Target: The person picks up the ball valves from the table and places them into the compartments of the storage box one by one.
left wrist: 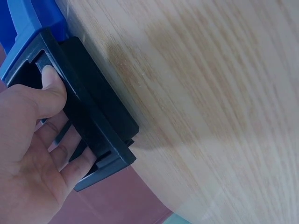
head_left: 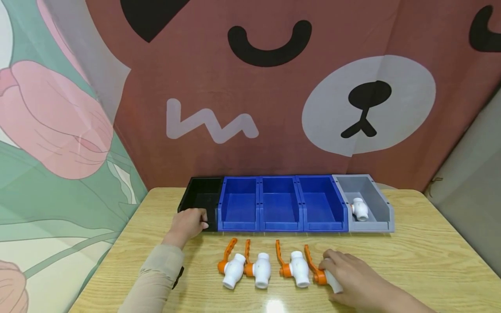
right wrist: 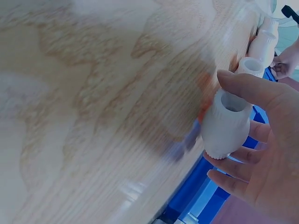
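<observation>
The right hand [head_left: 354, 278] holds the rightmost valve [head_left: 333, 282] on the wooden table [head_left: 415, 256], thumb on one side of the white body and fingers bent round the other. The held valve's orange handle points away from the person toward the bins, leaning left, while its body slants, the near end turned down and to the right. Beside it lie three more valves in a row: the left valve [head_left: 233, 271] has its long axis leaning right toward the far end, the second valve [head_left: 262, 271] lies nearly straight away from the person, and the third valve [head_left: 299, 269] leans slightly left; their handles all point toward the bins. A further valve [head_left: 359, 210] lies inside the grey bin [head_left: 373, 226], at the right end of three blue bins [head_left: 278, 226]. Any marking on the white bodies is too small to read. The left hand [head_left: 192, 222] grips the front of the black bin [head_left: 212, 213]; the left wrist view shows its thumb over the rim and its fingers bent behind it, largely hidden from the head view. The right wrist view alone looks into the held valve's round mouth, whereas the head view shows its handle clearly.
</observation>
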The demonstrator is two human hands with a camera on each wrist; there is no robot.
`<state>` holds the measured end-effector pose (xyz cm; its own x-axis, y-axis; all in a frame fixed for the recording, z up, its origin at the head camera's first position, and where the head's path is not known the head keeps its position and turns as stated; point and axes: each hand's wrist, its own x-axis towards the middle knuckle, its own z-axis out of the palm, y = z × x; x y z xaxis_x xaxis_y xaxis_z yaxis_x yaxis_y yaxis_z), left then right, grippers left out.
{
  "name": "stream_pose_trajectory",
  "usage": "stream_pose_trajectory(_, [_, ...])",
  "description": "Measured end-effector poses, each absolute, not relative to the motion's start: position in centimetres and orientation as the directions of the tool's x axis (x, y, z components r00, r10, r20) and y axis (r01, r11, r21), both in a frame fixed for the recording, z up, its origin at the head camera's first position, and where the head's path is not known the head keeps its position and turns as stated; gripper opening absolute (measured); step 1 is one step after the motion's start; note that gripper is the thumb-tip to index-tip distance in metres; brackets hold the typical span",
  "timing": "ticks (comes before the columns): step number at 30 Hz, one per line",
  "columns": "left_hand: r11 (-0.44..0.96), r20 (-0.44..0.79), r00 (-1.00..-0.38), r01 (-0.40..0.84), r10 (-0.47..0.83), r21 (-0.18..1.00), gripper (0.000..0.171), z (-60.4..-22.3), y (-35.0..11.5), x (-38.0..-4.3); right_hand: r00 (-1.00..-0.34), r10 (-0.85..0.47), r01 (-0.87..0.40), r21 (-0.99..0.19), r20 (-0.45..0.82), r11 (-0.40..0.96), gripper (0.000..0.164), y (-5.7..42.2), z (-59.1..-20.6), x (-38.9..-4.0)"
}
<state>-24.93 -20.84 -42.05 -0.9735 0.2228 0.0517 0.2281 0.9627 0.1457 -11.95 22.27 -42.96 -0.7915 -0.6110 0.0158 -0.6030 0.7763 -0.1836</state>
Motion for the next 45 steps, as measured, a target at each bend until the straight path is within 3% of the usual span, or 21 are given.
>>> stream_pose_trajectory(10, [0.963,0.045,-0.976,0.218,0.214,0.155,0.017,-41.9,-20.8,-24.9,-0.776,-0.630,-0.626,-0.157,0.027,0.764,0.052,22.8,-42.0,-11.9])
stream_pose_trajectory(21, [0.966,0.040,-0.977,0.212,0.209,0.151,0.017,-41.8,-20.8,-24.8,-0.736,-0.668,-0.675,-0.039,0.107,0.737,0.058,23.0,-40.5,-12.7])
stream_pose_trajectory(45, [0.966,0.038,-0.976,0.217,0.213,0.142,0.017,-41.7,-20.6,-24.7,-0.773,-0.618,-0.627,-0.031,0.143,0.778,0.060,24.2,-37.1,-16.2])
